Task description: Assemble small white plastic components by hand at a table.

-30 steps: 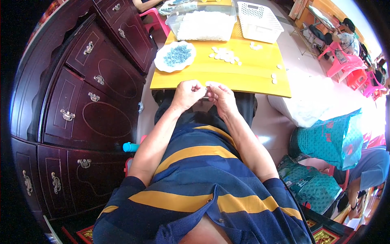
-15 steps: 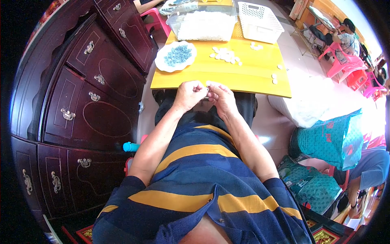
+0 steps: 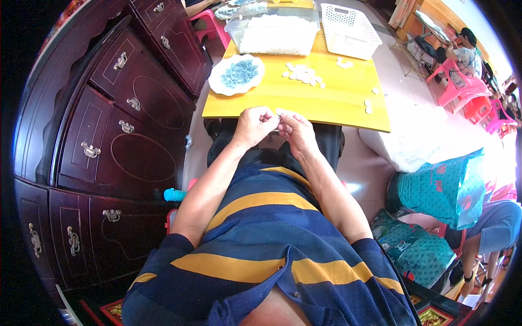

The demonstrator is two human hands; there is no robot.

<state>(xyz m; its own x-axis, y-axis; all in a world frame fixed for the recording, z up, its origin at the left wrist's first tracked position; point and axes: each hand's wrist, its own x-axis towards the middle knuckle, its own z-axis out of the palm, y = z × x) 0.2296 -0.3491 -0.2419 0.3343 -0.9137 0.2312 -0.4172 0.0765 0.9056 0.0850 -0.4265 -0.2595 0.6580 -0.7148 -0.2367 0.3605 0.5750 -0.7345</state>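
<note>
My left hand and my right hand meet just past the near edge of the yellow table. Both are closed in a pinch, fingertips almost touching. Something tiny shows between them, with a pale bit at the right fingertips, too small to name. Beyond my left hand stands a white scalloped plate holding many small blue pieces. Small round white pieces lie loose in the middle of the tabletop, and a few more lie near its right edge.
A clear plastic box full of white pieces and a white perforated basket stand at the far side. Dark wooden cabinets line the left. Teal bags and a white sack sit at right, near another person's leg.
My hands hold almost the same place, with only slight finger movement. The whole view has shifted a little. At the far right, the other person's hand and leg have moved slightly.
</note>
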